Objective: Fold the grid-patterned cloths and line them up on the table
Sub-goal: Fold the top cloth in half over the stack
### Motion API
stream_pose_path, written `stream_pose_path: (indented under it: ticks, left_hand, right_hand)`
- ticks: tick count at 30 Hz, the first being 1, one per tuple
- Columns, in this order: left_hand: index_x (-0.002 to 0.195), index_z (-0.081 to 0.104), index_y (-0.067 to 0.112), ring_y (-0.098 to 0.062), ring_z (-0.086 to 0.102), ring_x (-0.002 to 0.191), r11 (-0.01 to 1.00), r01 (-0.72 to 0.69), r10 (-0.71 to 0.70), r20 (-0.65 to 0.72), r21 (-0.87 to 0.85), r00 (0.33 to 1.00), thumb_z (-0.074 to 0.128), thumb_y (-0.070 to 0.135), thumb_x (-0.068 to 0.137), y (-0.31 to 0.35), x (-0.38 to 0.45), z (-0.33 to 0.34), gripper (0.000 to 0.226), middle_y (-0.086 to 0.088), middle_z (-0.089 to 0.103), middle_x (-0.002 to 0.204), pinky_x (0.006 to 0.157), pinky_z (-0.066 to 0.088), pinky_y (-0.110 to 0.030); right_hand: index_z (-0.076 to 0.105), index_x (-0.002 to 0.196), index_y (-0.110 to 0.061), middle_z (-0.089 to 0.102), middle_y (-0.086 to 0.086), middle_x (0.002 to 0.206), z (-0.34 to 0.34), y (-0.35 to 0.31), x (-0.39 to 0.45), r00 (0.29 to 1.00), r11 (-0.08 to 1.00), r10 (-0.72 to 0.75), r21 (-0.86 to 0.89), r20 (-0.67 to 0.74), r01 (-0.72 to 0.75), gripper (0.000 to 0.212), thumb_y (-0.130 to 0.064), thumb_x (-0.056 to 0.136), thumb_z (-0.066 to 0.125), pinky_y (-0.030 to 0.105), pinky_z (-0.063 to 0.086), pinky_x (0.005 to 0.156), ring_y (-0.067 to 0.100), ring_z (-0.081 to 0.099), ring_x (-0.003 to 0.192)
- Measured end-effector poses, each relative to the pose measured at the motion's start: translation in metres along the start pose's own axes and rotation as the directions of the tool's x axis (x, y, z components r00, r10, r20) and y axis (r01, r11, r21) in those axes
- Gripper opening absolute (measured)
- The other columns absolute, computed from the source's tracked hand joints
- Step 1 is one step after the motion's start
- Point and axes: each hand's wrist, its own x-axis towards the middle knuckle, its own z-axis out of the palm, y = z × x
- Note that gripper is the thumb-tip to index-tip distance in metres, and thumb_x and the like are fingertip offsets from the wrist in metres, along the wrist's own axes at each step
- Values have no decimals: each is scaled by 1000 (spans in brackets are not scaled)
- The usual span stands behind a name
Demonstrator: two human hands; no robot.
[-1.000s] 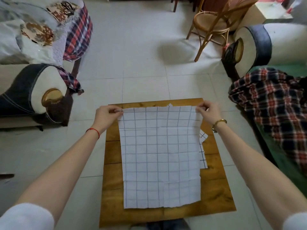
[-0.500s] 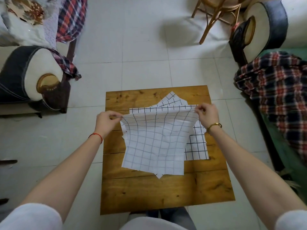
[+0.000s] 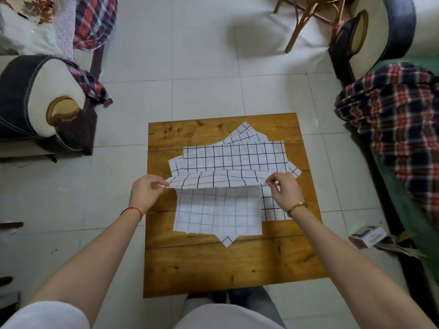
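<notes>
Head view | left hand [image 3: 145,191] and right hand [image 3: 285,191] pinch top grid cloth [image 3: 218,210] corners — far edge now drawn halfway toward the near edge | first fold under way over the desk [image 3: 232,269]

Setting: a home living room. Indicators: white tiled floor [image 3: 206,67], low wooden table [image 3: 213,269], upholstered sofa arms [image 3: 42,96] at both sides, rattan chair [image 3: 306,17], plaid blankets [image 3: 399,110] draped over the seating.
</notes>
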Motion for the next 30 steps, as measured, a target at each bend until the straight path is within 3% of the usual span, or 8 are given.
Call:
stream_pose_path:
  ticks: [8,15,18,20,22,25,30]
  left_hand:
    - [91,78,17,-19,61,100,980,191,-184,99,-60,978,72,11,83,-48,-28,47,12,-3,70,104,91,45,-25]
    - [96,77,12,-27,57,115,902,426,-410,181,-65,894,59,6,92,-82,-36,92,19,-8,70,112,107,41,-37]
    - [94,77,10,-28,55,117,882,471,-457,206,-25,865,51,3,95,-86,-34,104,27,-10,69,116,101,42,-34]
    - [90,78,10,-29,54,117,864,503,-494,174,-8,852,50,3,95,-83,-31,108,29,-10,68,117,99,43,-36]
    - [83,77,11,-25,58,104,862,506,-504,95,1,858,50,3,94,-78,-23,109,31,-9,70,109,90,46,-31]
    - [86,74,11,-12,54,72,882,469,-470,-14,-51,883,47,4,94,-64,-1,108,29,-7,69,99,63,42,-19]
    - [113,63,11,-16,52,92,917,373,-385,-66,-140,921,50,21,97,-43,45,110,24,-2,62,104,79,41,-26]
  right_hand:
    - [62,89,-20,66,-5,89,58,31,-45,974,994,42,-107,222,-18,17,-4,85,57,33,49,75,17,50,90]
    - [55,84,-27,63,-5,87,106,46,-62,910,981,133,-180,392,-65,20,-7,84,58,31,47,80,15,49,90]
    - [55,88,-28,60,-8,88,119,53,-63,868,972,171,-226,467,-70,15,-27,82,68,29,46,80,15,49,93]
    - [55,89,-29,56,-10,85,121,58,-58,846,968,188,-238,499,-75,32,-51,73,72,26,43,75,11,47,88]
    - [56,85,-28,54,-11,80,121,61,-47,875,976,181,-193,449,-102,37,-60,71,69,26,42,70,10,47,83]
    - [59,81,-22,58,-7,77,119,60,-17,937,968,251,-43,242,-249,26,-47,83,64,29,52,67,9,55,75]
    - [59,89,-15,61,-1,82,118,54,39,907,899,419,127,36,-420,16,-31,90,60,29,49,69,14,56,76]
